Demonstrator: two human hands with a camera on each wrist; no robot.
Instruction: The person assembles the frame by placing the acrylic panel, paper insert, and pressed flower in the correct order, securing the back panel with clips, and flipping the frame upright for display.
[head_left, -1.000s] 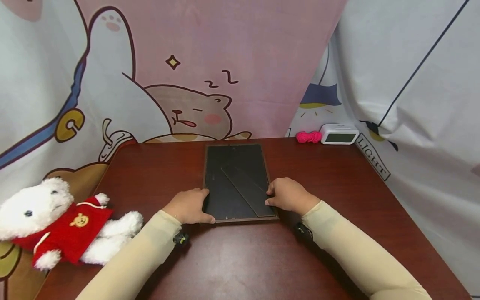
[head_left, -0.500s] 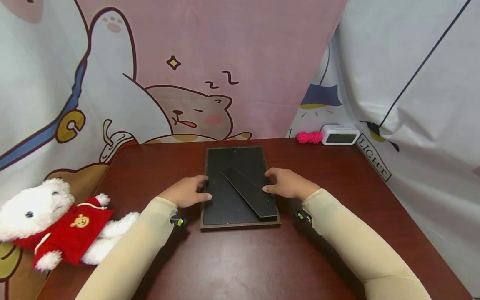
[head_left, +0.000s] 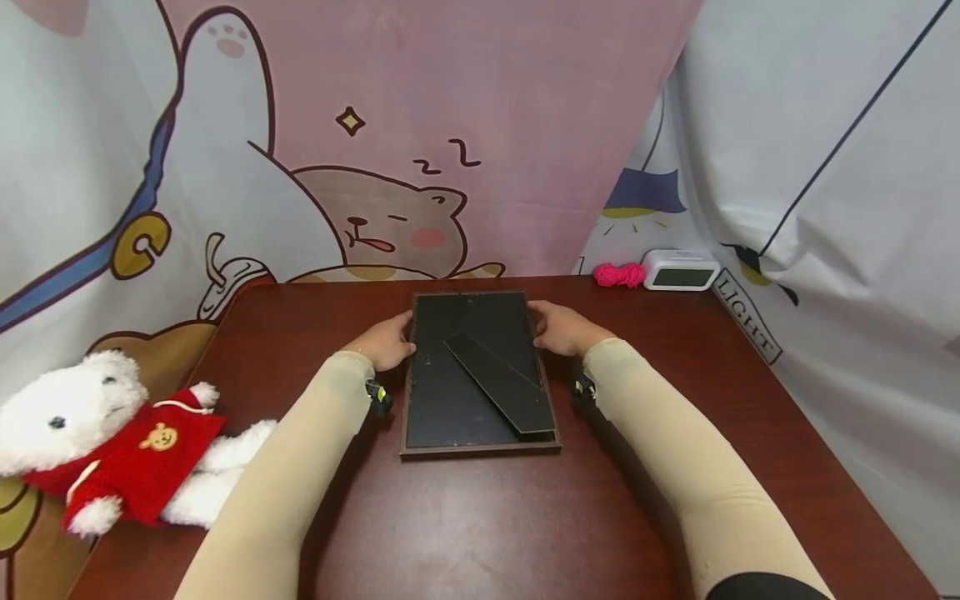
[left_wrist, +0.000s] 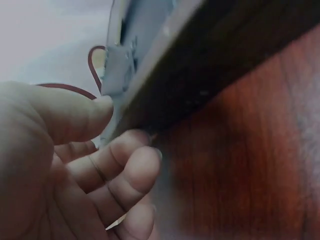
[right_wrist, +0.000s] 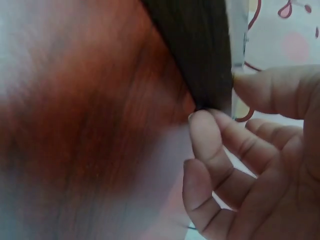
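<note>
White plush toy in a red top (head_left: 153,454) lies leftmost | left hand (head_left: 379,342) pinches the near frame side | black-backed, brown-edged rectangular frame (head_left: 442,404) sits mid-way on the glossy reddish-brown table (head_left: 465,525), long black flap (head_left: 510,387) slanting across it | right hand (head_left: 564,327) pinches the opposite side | bright pink yarn bundle (head_left: 619,275) beside white boxy clock (head_left: 681,271)

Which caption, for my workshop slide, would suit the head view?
Left hand and right hand hold opposite edges of a black-backed frame on a reddish-brown table.
</note>
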